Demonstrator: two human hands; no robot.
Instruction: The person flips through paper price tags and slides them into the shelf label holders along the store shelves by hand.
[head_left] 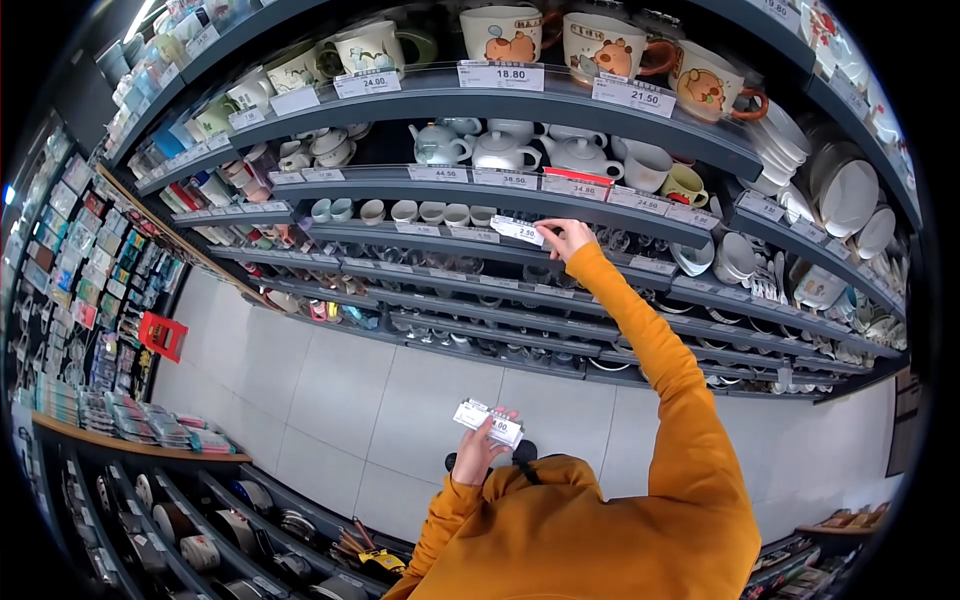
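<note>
My right hand (567, 240) reaches out to the shelving and pinches the right end of a white price tag (517, 229) reading 2.50. That tag is in front of a shelf edge, just right of several small cups (432, 212); whether it is seated in the edge strip I cannot tell. Low in front of my body, my left hand (480, 450) grips a stack of price tags (488, 423), the top one partly covered by the thumb. White teapots (505, 152) stand on the shelf above my right hand.
Large printed mugs (608, 47) line an upper shelf, with bowls and plates (845, 195) to the right. Glassware fills lower shelves. A red stool (162, 337) stands on the tiled floor (330, 420) at left. Shelves of pots (200, 552) are behind me at lower left.
</note>
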